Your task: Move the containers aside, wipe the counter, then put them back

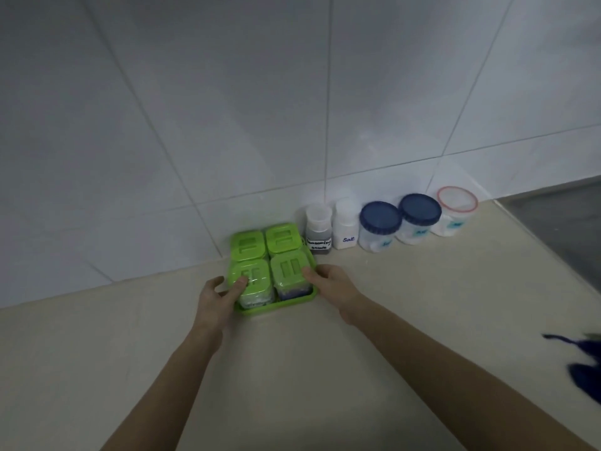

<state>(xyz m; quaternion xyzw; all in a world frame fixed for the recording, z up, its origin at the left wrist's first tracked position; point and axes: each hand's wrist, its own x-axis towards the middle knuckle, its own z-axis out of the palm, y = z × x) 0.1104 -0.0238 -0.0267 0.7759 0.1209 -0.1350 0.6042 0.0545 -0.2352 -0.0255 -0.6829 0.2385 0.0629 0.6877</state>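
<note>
**Hands on the green tray, jars in a row by the wall**

In the middle of the frame, the green tray (pixel 276 306) sits on the counter (pixel 422 304), close to the tiled wall (pixel 227 109). It holds four boxes with green lids (pixel 248 250). The left hand (pixel 217 299) grips the tray's left side, thumb on a front lid. The right hand (pixel 333 286) holds the right side, fingers (pixel 309 274) on the other front lid.

To the right, a row stands against the wall: a dark bottle (pixel 318 234), a salt bottle (pixel 345 229), two blue-lid jars (pixel 380 226) and a red-rim tub (pixel 455 211).

I cannot tell if the wiping is done. The containers may be just starting out or already back.

A blue thing (pixel 585 375) at the right edge is blurry and cut off. It may be the cloth. The jar labels are too small to read.
</note>
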